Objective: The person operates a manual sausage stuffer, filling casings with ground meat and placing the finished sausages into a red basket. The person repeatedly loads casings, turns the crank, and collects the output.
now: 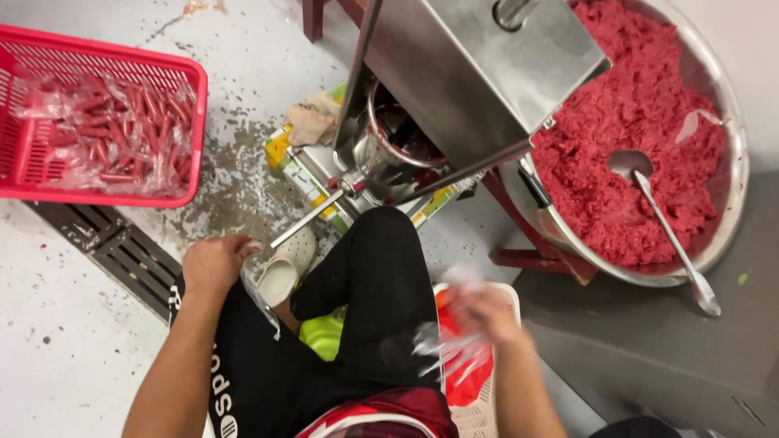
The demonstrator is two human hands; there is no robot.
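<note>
— While we sit this close to the steel stuffer, what do we have in our hands?

— Nearest us, below the stuffer, our right hand is blurred. It looks closed around a bundle of clear sleeves, above a white crate, though we cannot tell how the fingers lie. Our left hand is curled just off the tip of the stuffer's nozzle and seems to pinch a clear strip that hangs down over our knee.

— And around the stuffer?

— Our pale shoe sits right under the nozzle. A drain grate lies to the lower left of the stuffer, and a rag is just beside its base. Farther left is a red basket with bagged red sausages. To the stuffer's right, touching its frame, a steel basin holds minced meat with a ladle resting in it.

— What could go wrong, as we judge it?

— The film is thin and slick, so a loose pinch could let the strip slide to the spattered floor. The bundle could shed sleeves if our right hand is moving fast. The ladle's handle overhangs the basin's rim, and a knock to the stuffer might tip it out.
</note>
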